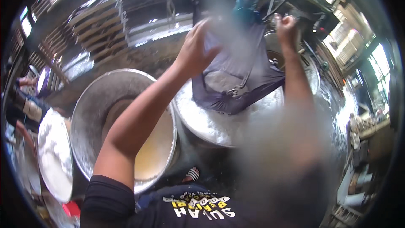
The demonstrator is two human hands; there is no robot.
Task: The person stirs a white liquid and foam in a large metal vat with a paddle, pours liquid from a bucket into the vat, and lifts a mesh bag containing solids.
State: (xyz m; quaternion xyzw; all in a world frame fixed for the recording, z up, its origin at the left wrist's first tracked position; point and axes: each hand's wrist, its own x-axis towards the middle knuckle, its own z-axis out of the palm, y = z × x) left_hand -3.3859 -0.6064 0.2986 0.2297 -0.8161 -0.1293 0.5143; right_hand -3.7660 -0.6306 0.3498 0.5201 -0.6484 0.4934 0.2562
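Observation:
A dark purple-grey cloth (261, 80) hangs like a sling over a wide metal vat (211, 133) of white, foamy contents. Whitish material and a metal hook or clasp (238, 88) lie in its sagging middle. My left hand (196, 48) is raised at the cloth's left side, thumb apart from the fingers; whether it touches the cloth is unclear. Higher on the right, my right hand (287, 27) is closed beside the cloth's other edge, and what is in its fingers cannot be made out. A pale blur hides part of the cloth's top and my right forearm.
To the left stands a large metal pot (122, 74) with yellowish liquid at its bottom. Beyond it is a basin (55, 156) heaped with white material, and a red object (71, 209) lies below. Another person's arm (26, 137) shows at far left. The floor (333, 118) looks wet.

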